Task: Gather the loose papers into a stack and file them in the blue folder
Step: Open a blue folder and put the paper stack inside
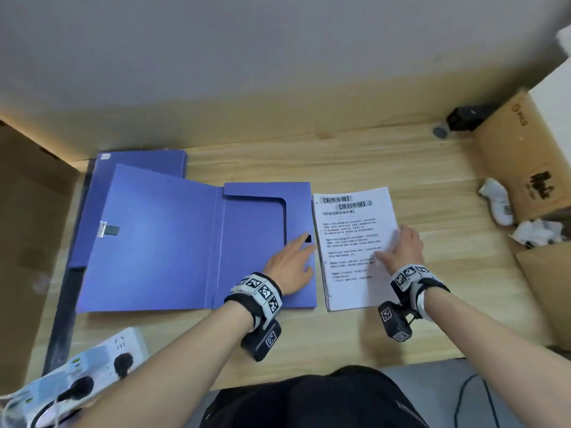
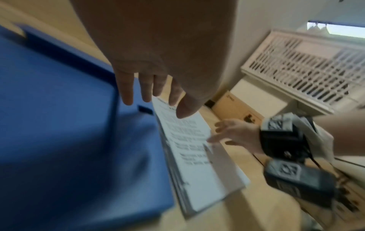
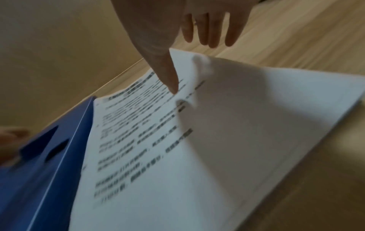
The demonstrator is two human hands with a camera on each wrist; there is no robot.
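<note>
Presently the blue folder (image 1: 197, 242) is laid open on the wooden surface (image 1: 432, 168), with the stack of papers (image 1: 352, 242) just beside its right edge; the left hand (image 1: 290, 264) is spread flat on the folder's pocket, fingers straight, grasping nothing; the right hand (image 1: 401, 248) is held against the stack's right margin, a sheet's edge being lifted by the thumb and fingers. The stack would best be gripped whole, not by one sheet, while the folder is pinned; otherwise pages may fan. Buckling of the top sheet under the thumb (image 3: 168, 73) is disclosed only by the right wrist view; the staggered edges of the stack are shown only by the left wrist view.
</note>
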